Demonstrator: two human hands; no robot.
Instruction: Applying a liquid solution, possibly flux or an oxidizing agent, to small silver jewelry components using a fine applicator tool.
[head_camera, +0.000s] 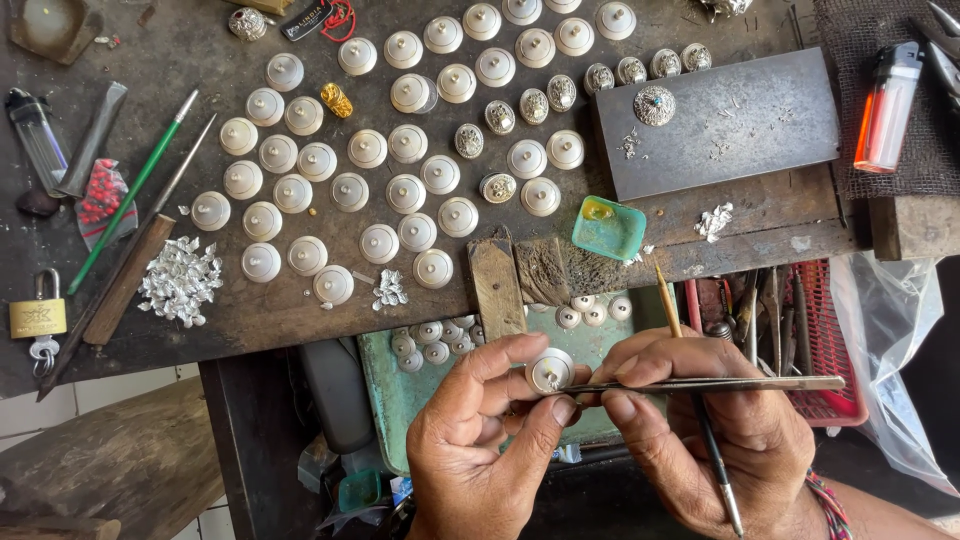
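The left hand (480, 440) pinches a small round silver dome button (549, 370) in its fingers, just below the dark worn tabletop (300, 320). The right hand (720, 440) grips slim steel tweezers (700, 384), tips touching the dome, with a thin brush (700, 410) tucked alongside. A few ornamented domes (560, 92) look finished; the many plain silver domes (350, 190) appear still undecorated.
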